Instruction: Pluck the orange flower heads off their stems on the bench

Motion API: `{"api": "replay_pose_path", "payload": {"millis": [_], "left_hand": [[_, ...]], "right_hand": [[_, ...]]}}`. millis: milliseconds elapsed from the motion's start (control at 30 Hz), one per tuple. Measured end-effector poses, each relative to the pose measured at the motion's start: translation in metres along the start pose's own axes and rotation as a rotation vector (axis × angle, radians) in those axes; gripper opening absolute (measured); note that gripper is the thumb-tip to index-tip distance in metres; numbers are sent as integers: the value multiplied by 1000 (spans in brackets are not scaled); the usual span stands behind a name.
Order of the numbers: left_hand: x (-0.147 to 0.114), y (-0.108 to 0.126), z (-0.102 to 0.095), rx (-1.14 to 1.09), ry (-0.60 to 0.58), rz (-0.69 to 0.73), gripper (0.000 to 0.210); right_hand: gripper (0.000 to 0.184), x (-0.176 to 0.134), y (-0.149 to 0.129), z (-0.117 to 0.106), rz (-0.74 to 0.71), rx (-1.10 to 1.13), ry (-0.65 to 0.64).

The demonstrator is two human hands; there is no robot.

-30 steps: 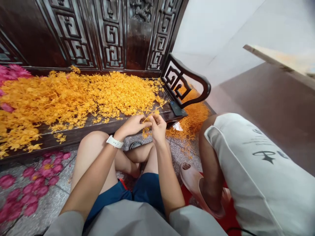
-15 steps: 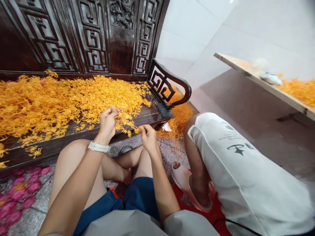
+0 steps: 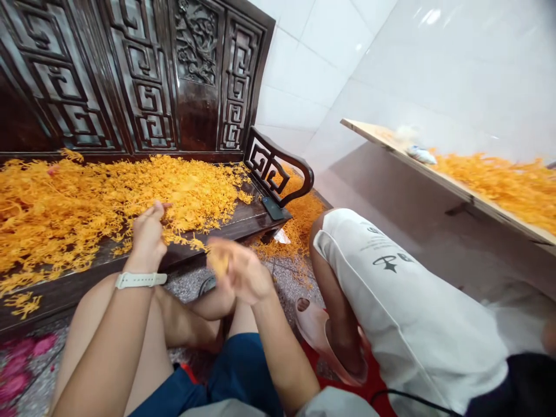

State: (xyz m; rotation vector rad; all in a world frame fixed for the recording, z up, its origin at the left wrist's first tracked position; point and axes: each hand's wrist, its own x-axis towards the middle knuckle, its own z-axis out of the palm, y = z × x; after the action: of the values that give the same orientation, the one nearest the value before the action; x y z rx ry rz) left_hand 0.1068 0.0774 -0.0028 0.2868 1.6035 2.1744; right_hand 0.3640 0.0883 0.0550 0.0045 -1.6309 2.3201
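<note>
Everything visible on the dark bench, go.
The bench looks like glossy dark-brown wood. Its upright back mixes plain panels, openwork of angular scrolls and a carved panel. A curved armrest with similar openwork closes the right end of the view; the left end is out of frame. A heap of orange pieces covers much of the seat, some spilling over the front edge. A dark phone-like slab lies near the armrest.

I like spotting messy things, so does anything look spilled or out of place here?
Yes, maybe. Orange strands lie on the floor beside the bench, with loose bits scattered around, so they might have spilled. Pink flowers also lie on the floor, at lower left. Nothing looks broken.
</note>
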Motion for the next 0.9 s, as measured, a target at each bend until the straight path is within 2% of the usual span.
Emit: {"api": "replay_pose_path", "payload": {"millis": [100,167,200,233,333,433,600,667,733,900], "left_hand": [[-16,4,8,-2,-48,-31,32],[-18,4,11,55,-111,-10,31],[-18,4,11,80,-125,17,31],[-17,4,10,97,-140,48,31],[-17,1,10,89,-199,100,35],[-23,2,12,69,-304,35,39],[-42,8,22,75,-627,-50,31],[-49,10,25,40,-714,-123,30],[-53,12,27,-38,-738,-225,28],[-53,11,29,-240,-601,-373,21]], "right_hand": [[30,10,11,-28,-138,57,521],[31,13,21,-37,-164,118,856],[32,13,26,-38,-148,131,959],[32,12,30,-38,-121,125,1001],[24,9,37,-33,-77,-32,952],[27,12,38,-33,-71,-285,901],[48,27,33,-41,-129,-785,832],[46,33,34,-45,-105,-925,750],[40,35,37,-47,-51,-933,680],[37,32,52,-46,-12,-685,638]]}}
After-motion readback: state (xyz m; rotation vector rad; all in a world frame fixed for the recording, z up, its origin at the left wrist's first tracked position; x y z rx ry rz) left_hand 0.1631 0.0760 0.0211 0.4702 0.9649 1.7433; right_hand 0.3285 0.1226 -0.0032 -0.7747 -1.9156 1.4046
